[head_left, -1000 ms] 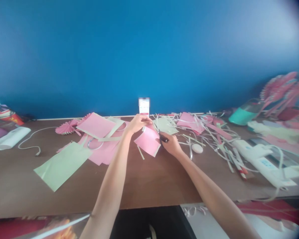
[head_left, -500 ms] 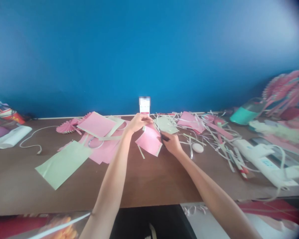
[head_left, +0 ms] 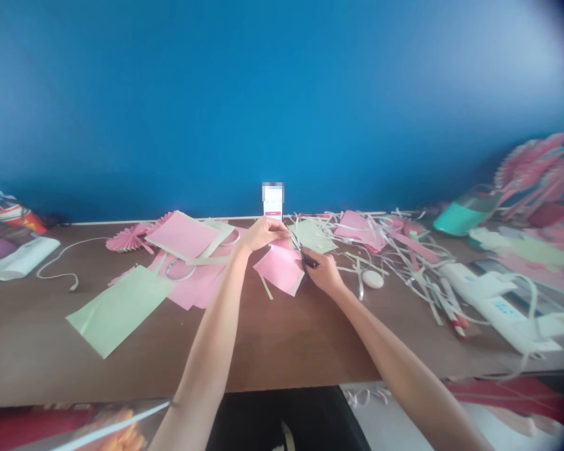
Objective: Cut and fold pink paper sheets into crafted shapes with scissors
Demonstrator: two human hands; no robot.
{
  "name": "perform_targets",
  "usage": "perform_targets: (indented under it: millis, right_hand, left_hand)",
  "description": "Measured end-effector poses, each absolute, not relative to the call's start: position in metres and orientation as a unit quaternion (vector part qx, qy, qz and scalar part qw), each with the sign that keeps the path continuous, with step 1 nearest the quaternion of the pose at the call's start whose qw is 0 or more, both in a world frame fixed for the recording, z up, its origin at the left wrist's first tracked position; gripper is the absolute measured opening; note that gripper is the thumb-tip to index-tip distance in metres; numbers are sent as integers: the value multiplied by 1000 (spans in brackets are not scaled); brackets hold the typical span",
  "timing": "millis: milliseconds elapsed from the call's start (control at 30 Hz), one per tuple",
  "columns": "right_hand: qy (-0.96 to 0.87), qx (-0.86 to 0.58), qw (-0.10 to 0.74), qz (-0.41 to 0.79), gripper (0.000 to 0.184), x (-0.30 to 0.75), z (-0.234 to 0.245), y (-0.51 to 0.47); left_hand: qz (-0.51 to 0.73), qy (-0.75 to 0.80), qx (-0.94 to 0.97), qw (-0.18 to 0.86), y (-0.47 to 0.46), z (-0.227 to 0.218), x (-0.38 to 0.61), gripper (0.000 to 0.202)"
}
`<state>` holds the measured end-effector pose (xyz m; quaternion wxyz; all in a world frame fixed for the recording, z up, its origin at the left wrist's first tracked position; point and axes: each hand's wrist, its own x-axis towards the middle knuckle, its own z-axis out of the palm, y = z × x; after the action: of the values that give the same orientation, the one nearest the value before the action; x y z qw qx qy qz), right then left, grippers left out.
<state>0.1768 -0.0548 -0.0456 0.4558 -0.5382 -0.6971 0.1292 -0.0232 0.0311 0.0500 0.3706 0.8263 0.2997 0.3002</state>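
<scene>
From where I stand it's a paper-craft corner, home or small workshop, I can't say which: a brown desk (head_left: 291, 351) against a blue wall (head_left: 263, 94), strewn with pink sheets (head_left: 183, 235), paper strips (head_left: 416, 258), a pleated fan (head_left: 128, 238) and scissors (head_left: 309, 260) in use.

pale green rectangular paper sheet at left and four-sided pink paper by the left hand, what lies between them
Pink paper sheets, the left forearm and a sliver of brown tabletop, in the head view.

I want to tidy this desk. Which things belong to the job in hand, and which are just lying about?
Job in hand:
pink paper, held by the left hand
scissors, in the right hand

Seemingly just lying about:
white cable
teal container
paper strips
</scene>
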Motion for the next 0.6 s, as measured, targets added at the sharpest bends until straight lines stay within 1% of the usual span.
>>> perform_targets:
  millis: [133, 333, 467, 600]
  right_hand:
    - [-694, -543, 455, 130, 33, 176, -45, -55]
    - [-686, -546, 463, 132, 33, 174, -45, -55]
    - [-633, -589, 488, 121, 40, 177, -42, -53]
    - [-578, -629, 504, 130, 54, 181, -40, -51]
  left_hand:
    - [304, 299, 826, 369, 31, 49, -23, 25]
    - [309, 292, 820, 382, 32, 50, -24, 30]
    - [333, 313, 804, 380, 30, 54, -29, 34]
    - [410, 344, 774, 337, 27, 61, -35, 34]
